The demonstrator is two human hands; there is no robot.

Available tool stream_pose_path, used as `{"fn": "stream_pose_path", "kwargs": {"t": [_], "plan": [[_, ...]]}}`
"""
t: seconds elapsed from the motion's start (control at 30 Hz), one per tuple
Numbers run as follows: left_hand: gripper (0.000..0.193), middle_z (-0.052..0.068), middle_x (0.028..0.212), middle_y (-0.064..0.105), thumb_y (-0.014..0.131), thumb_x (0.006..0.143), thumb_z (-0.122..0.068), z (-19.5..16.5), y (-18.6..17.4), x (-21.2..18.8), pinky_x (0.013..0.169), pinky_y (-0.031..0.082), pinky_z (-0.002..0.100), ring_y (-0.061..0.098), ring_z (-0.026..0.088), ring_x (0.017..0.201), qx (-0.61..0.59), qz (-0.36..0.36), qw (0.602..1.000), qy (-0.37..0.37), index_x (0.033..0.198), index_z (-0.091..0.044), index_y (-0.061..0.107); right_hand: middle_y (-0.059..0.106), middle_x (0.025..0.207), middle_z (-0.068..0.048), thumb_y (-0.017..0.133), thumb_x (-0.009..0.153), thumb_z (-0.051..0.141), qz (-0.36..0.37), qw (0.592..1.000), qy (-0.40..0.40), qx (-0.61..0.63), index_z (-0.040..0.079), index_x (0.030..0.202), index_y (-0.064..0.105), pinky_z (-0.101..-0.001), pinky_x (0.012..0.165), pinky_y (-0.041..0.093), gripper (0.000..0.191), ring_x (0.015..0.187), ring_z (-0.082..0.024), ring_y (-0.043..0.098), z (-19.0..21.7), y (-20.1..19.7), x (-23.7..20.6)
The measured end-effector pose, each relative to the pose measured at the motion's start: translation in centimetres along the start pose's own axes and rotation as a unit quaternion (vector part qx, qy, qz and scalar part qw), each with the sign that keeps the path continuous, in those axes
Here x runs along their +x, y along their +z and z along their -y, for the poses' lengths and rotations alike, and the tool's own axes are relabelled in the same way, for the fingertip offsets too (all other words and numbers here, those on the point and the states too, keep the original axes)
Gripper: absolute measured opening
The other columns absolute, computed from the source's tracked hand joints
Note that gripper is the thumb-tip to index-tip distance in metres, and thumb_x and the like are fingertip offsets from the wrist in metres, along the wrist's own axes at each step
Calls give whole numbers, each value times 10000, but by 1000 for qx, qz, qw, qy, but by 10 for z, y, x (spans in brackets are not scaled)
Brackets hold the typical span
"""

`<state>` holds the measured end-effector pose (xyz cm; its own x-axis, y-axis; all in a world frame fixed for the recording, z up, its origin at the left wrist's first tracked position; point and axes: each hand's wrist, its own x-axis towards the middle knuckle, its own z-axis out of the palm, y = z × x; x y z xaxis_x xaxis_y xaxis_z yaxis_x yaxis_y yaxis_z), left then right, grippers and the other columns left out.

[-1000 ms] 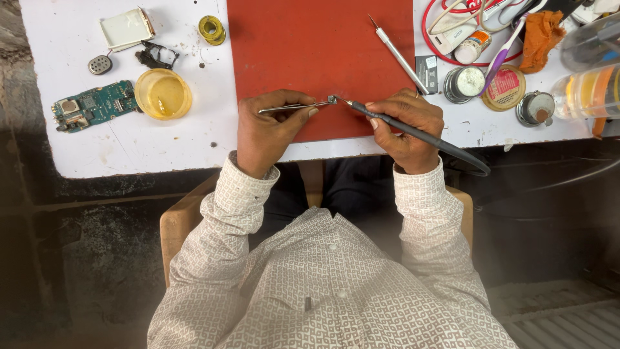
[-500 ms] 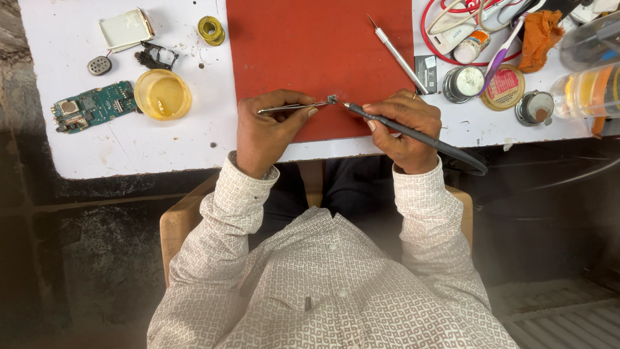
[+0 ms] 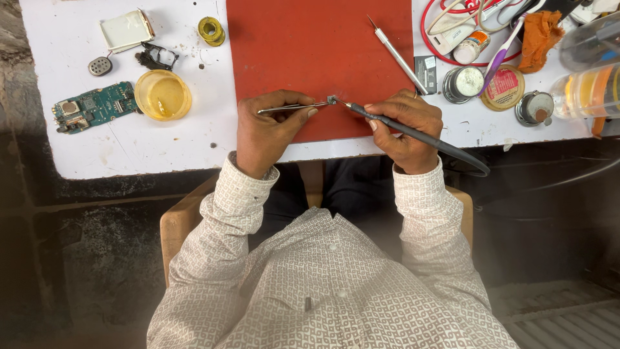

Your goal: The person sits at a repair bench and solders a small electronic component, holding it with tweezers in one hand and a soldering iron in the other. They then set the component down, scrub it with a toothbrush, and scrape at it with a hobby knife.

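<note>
My left hand (image 3: 268,132) grips metal tweezers (image 3: 292,107) whose tips pinch a tiny grey component (image 3: 332,100) over the red mat (image 3: 310,52). My right hand (image 3: 402,126) holds a dark soldering iron (image 3: 413,132) like a pen. Its tip touches the component from the right. The iron's cable trails off past the table's front edge.
On the white table (image 3: 168,145) lie a green circuit board (image 3: 93,106), a yellow dish (image 3: 163,95), a solder spool (image 3: 210,30), a white battery (image 3: 126,30) and a second probe (image 3: 397,57). Round tins (image 3: 504,87), an orange cloth (image 3: 539,35) and bottles (image 3: 591,90) crowd the right.
Both hands stay put, with the iron tip still at the component. Only very slight shifts of the tools show.
</note>
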<state>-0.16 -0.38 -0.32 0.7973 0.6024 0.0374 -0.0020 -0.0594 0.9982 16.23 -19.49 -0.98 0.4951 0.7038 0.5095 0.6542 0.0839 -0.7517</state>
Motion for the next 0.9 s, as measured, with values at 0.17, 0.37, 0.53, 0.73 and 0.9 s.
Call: {"fn": "stream_pose_path", "kwargs": {"t": [0.17, 0.37, 0.53, 0.73, 0.9], "plan": [[126, 69, 894, 784, 802, 891, 2, 0, 0, 1, 666, 565, 192, 697, 69, 755, 4, 0, 1000, 1, 1013, 13, 773, 759, 886, -95, 754, 913, 65, -5, 1000, 0, -3, 3, 1027, 752, -278, 701, 524, 130, 774, -180, 687, 1, 0, 0], [122, 73, 907, 787, 796, 894, 5, 0, 0, 0, 698, 586, 195, 723, 78, 789, -1, 1, 1000, 6, 1012, 14, 770, 758, 883, -100, 751, 908, 69, -13, 1000, -1, -1, 2, 1021, 753, -275, 699, 530, 131, 770, -183, 692, 1, 1, 1], [127, 75, 893, 784, 800, 890, 4, 0, 0, 1, 680, 580, 196, 716, 79, 770, 0, 0, 1000, 3, 1013, 13, 771, 763, 900, -106, 745, 912, 66, -8, 1000, 2, -2, 0, 1020, 753, -278, 707, 533, 127, 783, -186, 697, 1, 0, 0], [124, 77, 888, 784, 805, 890, 4, 0, 0, 0, 673, 576, 195, 712, 79, 761, 12, -1, 1000, 6, 1010, 12, 773, 758, 875, -101, 756, 911, 84, -12, 1000, 2, -4, 2, 1015, 756, -277, 690, 527, 132, 766, -182, 693, 0, 0, 0], [127, 75, 897, 787, 805, 886, -5, 0, 0, 1, 671, 582, 193, 722, 77, 765, 13, -2, 1000, 9, 1009, 8, 773, 757, 884, -104, 756, 918, 95, -17, 1000, 1, -3, 3, 1020, 755, -279, 698, 529, 137, 779, -184, 695, 0, 0, -1]]}}
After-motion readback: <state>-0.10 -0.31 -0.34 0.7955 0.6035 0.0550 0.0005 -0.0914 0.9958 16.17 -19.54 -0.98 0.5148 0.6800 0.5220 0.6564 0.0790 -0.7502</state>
